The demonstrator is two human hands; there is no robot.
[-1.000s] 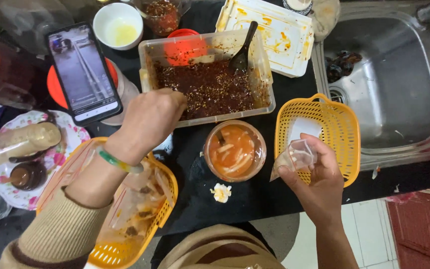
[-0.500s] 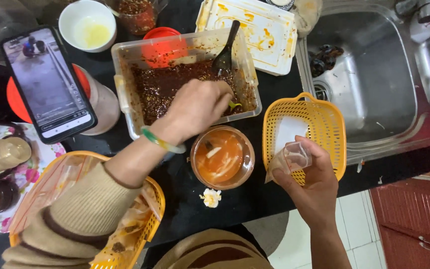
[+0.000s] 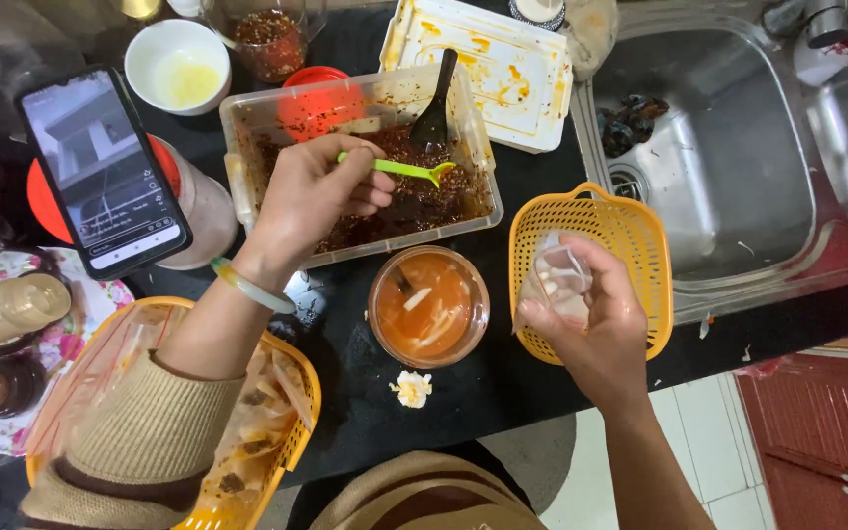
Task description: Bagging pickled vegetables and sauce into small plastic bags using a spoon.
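Since half a second ago our left hand [image 3: 321,201] has come up off the mix with a little green spoon [image 3: 406,170] pinched in its fingers; earlier that hand was just flat over the clear tub [image 3: 247,162] with no spoon showing. Camera's also drifted a bit, so the phone [image 3: 102,169] and the sink [image 3: 728,167] sit differently in view now.

Going big to small: the tub of dark red chili mix sits on the black counter [image 3: 345,412], left hand right over it. That spoon's long axis runs pretty much left to right, handle in the fingers, bowl pointing right toward the yellow basket [image 3: 640,245]. Its bowl hangs just above the mix, near the black spoon [image 3: 436,98] leaning in the tub.

Our right hand [image 3: 591,324] is wrapped around a small clear bag [image 3: 556,280], held open-ish over the basket, same as before. So the bag lies to the right and a bit toward us from the spoon tip, with the orange sauce bowl [image 3: 429,306] between them.
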